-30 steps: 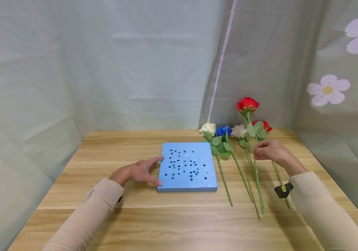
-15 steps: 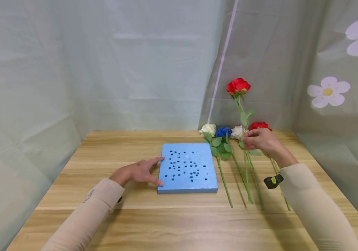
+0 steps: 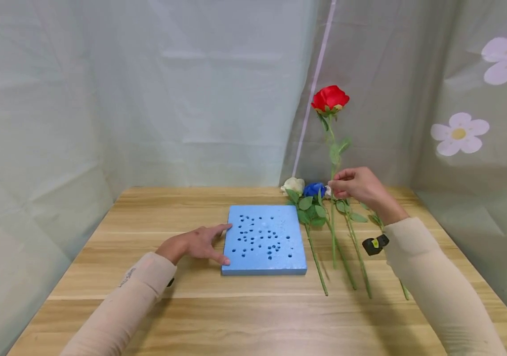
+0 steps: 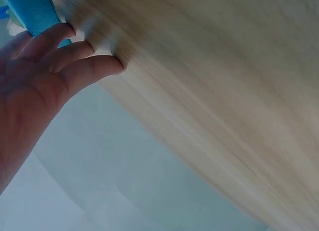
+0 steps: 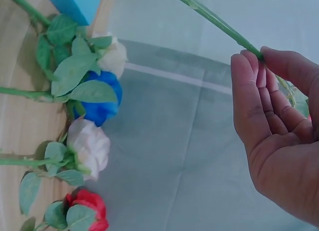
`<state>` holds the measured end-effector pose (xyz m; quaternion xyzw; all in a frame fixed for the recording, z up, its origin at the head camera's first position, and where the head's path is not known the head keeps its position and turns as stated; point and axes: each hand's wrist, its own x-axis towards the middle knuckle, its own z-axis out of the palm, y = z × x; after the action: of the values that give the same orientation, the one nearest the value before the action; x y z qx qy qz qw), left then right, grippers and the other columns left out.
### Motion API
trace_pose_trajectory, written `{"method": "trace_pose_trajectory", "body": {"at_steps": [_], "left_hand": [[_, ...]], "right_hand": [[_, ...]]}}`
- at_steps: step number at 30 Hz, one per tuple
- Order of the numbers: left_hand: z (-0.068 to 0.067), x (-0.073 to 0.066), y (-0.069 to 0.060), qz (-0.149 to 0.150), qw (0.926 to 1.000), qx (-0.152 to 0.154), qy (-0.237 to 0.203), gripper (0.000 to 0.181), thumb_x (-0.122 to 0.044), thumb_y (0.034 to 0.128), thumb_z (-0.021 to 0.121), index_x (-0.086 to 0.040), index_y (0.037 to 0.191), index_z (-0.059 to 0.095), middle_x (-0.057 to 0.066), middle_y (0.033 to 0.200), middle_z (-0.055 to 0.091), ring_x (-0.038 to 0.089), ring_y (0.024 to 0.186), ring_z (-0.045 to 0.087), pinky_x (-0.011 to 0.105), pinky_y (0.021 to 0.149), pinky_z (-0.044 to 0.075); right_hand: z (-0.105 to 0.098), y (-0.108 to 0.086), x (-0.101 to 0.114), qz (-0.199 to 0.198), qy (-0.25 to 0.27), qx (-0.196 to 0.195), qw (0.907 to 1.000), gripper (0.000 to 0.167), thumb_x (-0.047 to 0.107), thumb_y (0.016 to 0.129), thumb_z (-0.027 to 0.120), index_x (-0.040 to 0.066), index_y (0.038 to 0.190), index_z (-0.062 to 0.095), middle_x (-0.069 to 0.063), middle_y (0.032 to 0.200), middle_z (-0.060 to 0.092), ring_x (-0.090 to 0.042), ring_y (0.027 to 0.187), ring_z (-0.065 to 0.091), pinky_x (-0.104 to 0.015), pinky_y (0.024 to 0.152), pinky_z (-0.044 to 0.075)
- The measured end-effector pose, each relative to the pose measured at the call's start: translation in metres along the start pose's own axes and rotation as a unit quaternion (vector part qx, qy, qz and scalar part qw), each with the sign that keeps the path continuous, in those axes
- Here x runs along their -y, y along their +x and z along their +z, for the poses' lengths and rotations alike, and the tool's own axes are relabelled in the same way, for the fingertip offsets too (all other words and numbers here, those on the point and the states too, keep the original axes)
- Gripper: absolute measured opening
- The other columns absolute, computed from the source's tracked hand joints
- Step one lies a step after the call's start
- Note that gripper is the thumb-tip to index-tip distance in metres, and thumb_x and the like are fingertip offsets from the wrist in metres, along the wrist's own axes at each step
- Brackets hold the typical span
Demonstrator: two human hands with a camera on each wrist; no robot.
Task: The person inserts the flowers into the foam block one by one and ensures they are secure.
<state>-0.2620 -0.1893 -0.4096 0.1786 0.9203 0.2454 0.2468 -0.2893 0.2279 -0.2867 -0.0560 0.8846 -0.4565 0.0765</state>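
My right hand [image 3: 360,188] pinches the green stem of a red rose [image 3: 330,99] between thumb and fingers, and the rose stands upright above the table, its bloom high in the head view. In the right wrist view the stem [image 5: 219,24] runs between the thumb and fingertips. At the left side of a blue foam block [image 3: 264,262] full of small holes rests my left hand [image 3: 197,242], thumb and fingers spread and touching its edge. The left wrist view shows those fingers [image 4: 94,69] relaxed, with a corner of the block [image 4: 35,11] beyond them.
On the right of the wooden table [image 3: 182,306] lie a white rose [image 3: 293,186], a blue rose [image 3: 314,189], a pale pink rose [image 5: 89,148] and another red rose [image 5: 92,206], stems toward me. A grey curtain [image 3: 218,123] hangs behind the table.
The right hand has lifted the red rose and carried it left toward the block, turning it more upright. My left hand has stayed at the block.
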Motion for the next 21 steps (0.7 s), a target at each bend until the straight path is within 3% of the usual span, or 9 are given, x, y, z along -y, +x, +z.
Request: {"method": "trace_pose_trajectory", "body": {"at_steps": [3,7,14,21], "left_hand": [[0.0,0.0,0.001,-0.003,1.0,-0.002,-0.003,0.113,-0.061,0.0719,0.082,-0.025,0.16,0.022,0.016,0.161,0.028,0.035,0.147,0.026,0.058,0.115,0.024],[-0.001,-0.001,0.003,0.003,1.0,-0.002,-0.002,0.112,-0.061,0.0737,0.081,-0.024,0.161,0.021,0.018,0.16,0.029,0.037,0.147,0.026,0.059,0.115,0.025],[-0.004,-0.002,0.004,0.005,1.0,0.0,0.002,0.111,-0.058,0.0744,0.082,-0.024,0.161,0.021,0.018,0.16,0.03,0.037,0.146,0.027,0.06,0.114,0.024],[-0.004,-0.005,0.004,-0.009,1.0,0.0,0.004,0.111,-0.058,0.0728,0.083,-0.025,0.16,0.023,0.016,0.16,0.032,0.036,0.146,0.028,0.06,0.114,0.025]], "right_hand": [[0.001,0.003,0.006,-0.004,-0.006,-0.001,1.0,0.036,0.029,0.098,0.067,-0.002,0.116,0.062,-0.012,0.102,0.069,-0.016,0.083,0.069,-0.04,0.09,0.054],[0.004,0.006,0.014,-0.01,-0.007,-0.005,0.9999,0.036,0.03,0.097,0.067,-0.002,0.114,0.062,-0.011,0.099,0.069,-0.015,0.082,0.069,-0.04,0.091,0.053],[0.012,0.011,0.025,-0.025,-0.002,-0.012,0.9996,0.034,0.029,0.098,0.067,-0.002,0.114,0.062,-0.012,0.101,0.069,-0.014,0.082,0.069,-0.036,0.089,0.055],[0.022,0.022,0.037,-0.044,0.004,-0.026,0.9987,0.03,0.025,0.097,0.068,-0.002,0.109,0.063,-0.011,0.1,0.068,-0.012,0.077,0.069,-0.028,0.078,0.057]]}}
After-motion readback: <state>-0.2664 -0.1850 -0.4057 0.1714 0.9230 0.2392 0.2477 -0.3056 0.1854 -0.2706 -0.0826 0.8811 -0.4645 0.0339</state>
